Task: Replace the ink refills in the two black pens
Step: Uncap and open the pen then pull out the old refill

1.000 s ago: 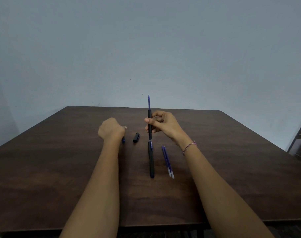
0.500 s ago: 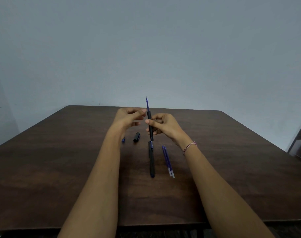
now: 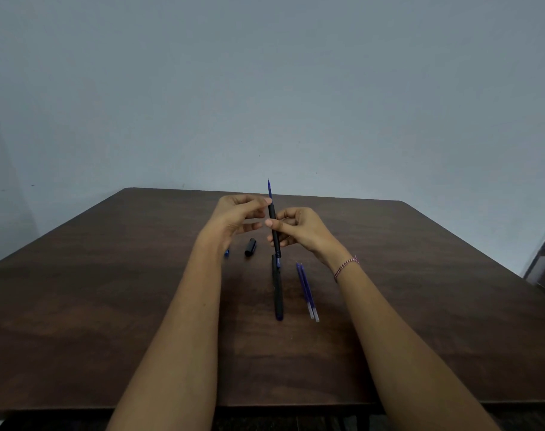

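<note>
I see the dark brown wooden table (image 3: 109, 306) running wide toward 9 and 3 o'clock of the hands. The right hand (image 3: 302, 228) pinches the upright black pen barrel (image 3: 275, 234), a thin blue ink refill (image 3: 269, 189) sticking out at 12 o'clock. The loosely curved left hand (image 3: 234, 216) touches that refill's base with a fingertip; whether it pinches, I cannot tell. The second black pen (image 3: 277, 290) lies at 6 o'clock, two spare blue refills (image 3: 307, 292) at 5, a short black cap (image 3: 250, 247) at 8.

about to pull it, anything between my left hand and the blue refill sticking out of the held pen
Nothing visible. The left hand is beside the thin blue ink refill, which rises from the black pen barrel the right hand grips.
</note>
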Demonstrator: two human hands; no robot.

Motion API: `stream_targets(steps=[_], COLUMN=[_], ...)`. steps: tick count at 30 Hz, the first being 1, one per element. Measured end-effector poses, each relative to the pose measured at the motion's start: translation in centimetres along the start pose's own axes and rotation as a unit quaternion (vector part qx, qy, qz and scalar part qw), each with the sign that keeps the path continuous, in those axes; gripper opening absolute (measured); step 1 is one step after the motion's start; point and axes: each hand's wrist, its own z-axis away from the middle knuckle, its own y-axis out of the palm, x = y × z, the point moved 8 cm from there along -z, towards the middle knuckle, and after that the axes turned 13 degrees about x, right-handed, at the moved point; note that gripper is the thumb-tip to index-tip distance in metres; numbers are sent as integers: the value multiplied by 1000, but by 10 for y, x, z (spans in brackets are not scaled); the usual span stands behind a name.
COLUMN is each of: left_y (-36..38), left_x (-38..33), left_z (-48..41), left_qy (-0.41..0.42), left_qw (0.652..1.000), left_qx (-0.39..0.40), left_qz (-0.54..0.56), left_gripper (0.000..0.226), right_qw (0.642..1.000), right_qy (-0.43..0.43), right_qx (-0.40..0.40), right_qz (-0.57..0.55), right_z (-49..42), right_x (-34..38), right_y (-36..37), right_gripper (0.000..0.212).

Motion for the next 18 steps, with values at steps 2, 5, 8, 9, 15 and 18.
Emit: stream_targets(steps=[2, 5, 8, 9, 15, 18], left_y=[1, 1, 0, -1, -13, -16], left_x=[1, 2, 2, 2, -2, -4], left_z=[0, 0, 0, 0, 1, 3], left_qy=[-4, -6, -2, 1, 39, 57], left_qw=[1000, 1000, 1000, 1000, 993, 988], left_qx=[3, 1, -8, -13, -62, -79], left_qz=[2, 3, 6, 9, 88, 121], left_gripper=[14, 12, 12, 12, 7, 7], right_qw=[1000, 1000, 1000, 1000, 999, 998], right_qy=[0, -1, 0, 0, 12, 15], right_qx=[5, 14, 21, 25, 51, 63], right_qz=[5, 9, 11, 11, 14, 19], right_z=[0, -1, -1, -1, -2, -1], right_x=[0, 0, -1, -1, -3, -2], right_y=[1, 2, 4, 5, 9, 11], right_gripper=[32, 24, 17, 15, 12, 11])
